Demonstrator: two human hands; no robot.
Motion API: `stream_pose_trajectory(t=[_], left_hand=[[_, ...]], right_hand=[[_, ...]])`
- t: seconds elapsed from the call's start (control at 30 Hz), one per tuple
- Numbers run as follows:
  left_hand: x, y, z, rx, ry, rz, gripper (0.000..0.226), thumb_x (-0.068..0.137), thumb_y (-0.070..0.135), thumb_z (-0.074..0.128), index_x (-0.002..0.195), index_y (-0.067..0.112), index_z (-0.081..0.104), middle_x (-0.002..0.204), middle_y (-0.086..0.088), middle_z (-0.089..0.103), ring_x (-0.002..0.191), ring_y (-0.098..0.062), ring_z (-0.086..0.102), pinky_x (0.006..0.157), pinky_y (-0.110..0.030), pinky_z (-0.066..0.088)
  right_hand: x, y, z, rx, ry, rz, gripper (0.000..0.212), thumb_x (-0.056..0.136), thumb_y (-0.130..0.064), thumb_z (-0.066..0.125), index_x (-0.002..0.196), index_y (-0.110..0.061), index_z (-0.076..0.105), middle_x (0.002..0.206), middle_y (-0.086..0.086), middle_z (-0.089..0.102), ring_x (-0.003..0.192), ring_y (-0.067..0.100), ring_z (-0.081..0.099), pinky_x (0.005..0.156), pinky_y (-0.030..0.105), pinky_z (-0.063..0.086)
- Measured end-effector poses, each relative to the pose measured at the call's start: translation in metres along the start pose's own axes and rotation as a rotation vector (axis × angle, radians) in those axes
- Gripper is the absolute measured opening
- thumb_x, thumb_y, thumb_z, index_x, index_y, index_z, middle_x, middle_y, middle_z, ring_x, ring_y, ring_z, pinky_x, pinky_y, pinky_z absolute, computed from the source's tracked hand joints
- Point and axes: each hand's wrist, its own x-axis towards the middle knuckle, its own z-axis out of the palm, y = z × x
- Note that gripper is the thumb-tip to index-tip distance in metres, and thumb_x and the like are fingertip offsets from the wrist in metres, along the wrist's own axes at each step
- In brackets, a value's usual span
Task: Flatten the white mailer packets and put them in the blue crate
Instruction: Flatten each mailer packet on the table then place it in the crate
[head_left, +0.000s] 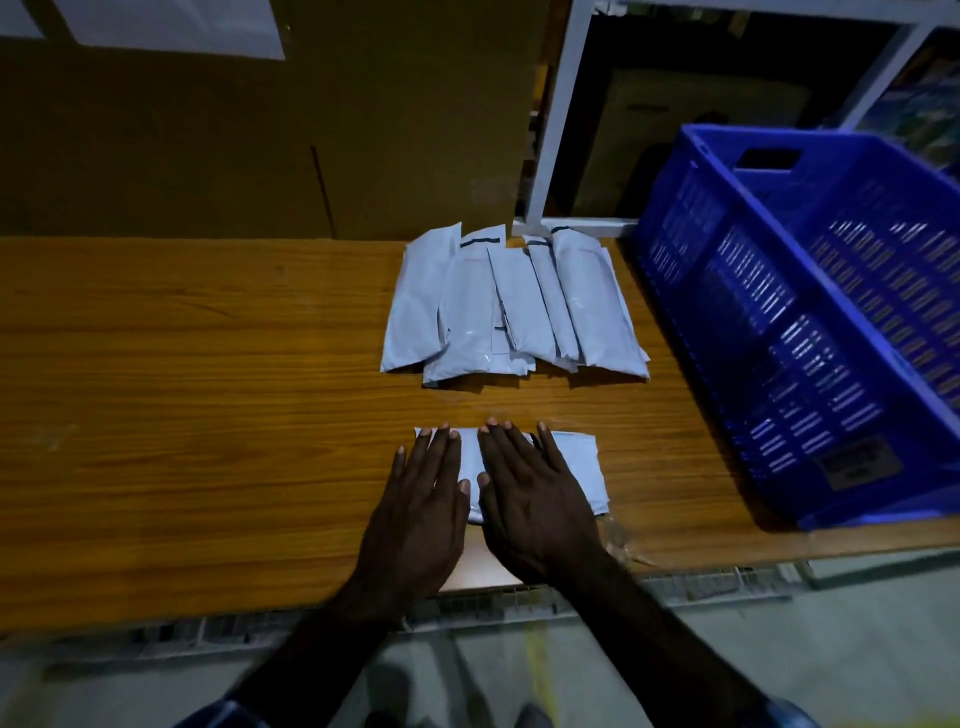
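both hands lie flat with fingers spread on one white mailer packet at the near edge of the wooden surface: the left hand on its left part, the right hand on the middle, pressing it down. a pile of packets waits further back, overlapping, not yet flattened as far as i can judge. the blue crate stands at the right, tilted toward the camera, and no packet shows inside it. so the task looks barely begun, with most packets left.

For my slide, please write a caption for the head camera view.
Both hands, left and right, press one white packet flat on the table.
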Motion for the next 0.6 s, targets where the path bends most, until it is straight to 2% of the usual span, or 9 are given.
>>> stream_pose_trajectory(t=[0.17,0.23,0.3,0.4,0.5,0.6], left_hand=[[0.005,0.001,-0.003,0.086,-0.012,0.034,0.057,0.102,0.032,0.022,0.144,-0.001,0.041,0.150,-0.019,0.040,0.140,-0.035,0.036,0.115,-0.045,0.018],[0.008,0.002,-0.008,0.091,-0.025,0.029,0.062,0.103,0.034,0.013,0.142,-0.003,0.043,0.147,-0.021,0.044,0.137,-0.037,0.041,0.113,-0.044,0.017],[0.013,0.005,-0.012,0.058,-0.005,0.033,0.066,0.104,0.037,0.007,0.143,-0.004,0.042,0.147,-0.021,0.043,0.137,-0.036,0.040,0.113,-0.042,0.015],[0.020,0.014,-0.016,-0.006,0.034,0.041,0.058,0.104,0.032,0.016,0.145,-0.003,0.039,0.149,-0.019,0.041,0.140,-0.033,0.035,0.114,-0.043,0.015],[0.022,0.022,-0.013,0.017,0.031,0.103,0.053,0.099,0.025,0.028,0.144,-0.001,0.041,0.148,-0.018,0.043,0.140,-0.030,0.035,0.112,-0.045,0.019],[0.020,0.023,-0.007,0.025,0.017,0.104,0.052,0.099,0.024,0.029,0.144,0.002,0.042,0.150,-0.015,0.041,0.142,-0.029,0.035,0.112,-0.047,0.023]], right_hand=[[0.000,0.003,-0.001,0.020,-0.040,-0.024,0.048,0.105,-0.021,0.035,0.140,0.009,0.045,0.148,0.026,0.042,0.142,0.035,0.038,0.116,0.055,0.026],[0.004,0.003,-0.007,0.011,-0.079,-0.002,0.050,0.105,-0.023,0.030,0.140,0.008,0.046,0.147,0.025,0.044,0.141,0.035,0.039,0.118,0.054,0.023],[0.006,0.002,-0.012,0.019,-0.095,0.101,0.053,0.105,-0.027,0.024,0.139,0.005,0.050,0.147,0.021,0.047,0.141,0.032,0.039,0.119,0.053,0.023],[0.001,0.002,-0.014,0.001,-0.115,0.189,0.055,0.104,-0.027,0.022,0.138,0.004,0.051,0.146,0.021,0.048,0.141,0.032,0.040,0.117,0.053,0.026],[-0.005,0.006,-0.010,-0.014,-0.122,0.184,0.052,0.102,-0.024,0.028,0.138,0.006,0.050,0.145,0.023,0.047,0.141,0.033,0.039,0.116,0.053,0.027],[-0.007,0.006,-0.006,0.014,-0.101,0.152,0.050,0.102,-0.022,0.031,0.140,0.007,0.047,0.148,0.025,0.043,0.143,0.034,0.035,0.117,0.053,0.026]])
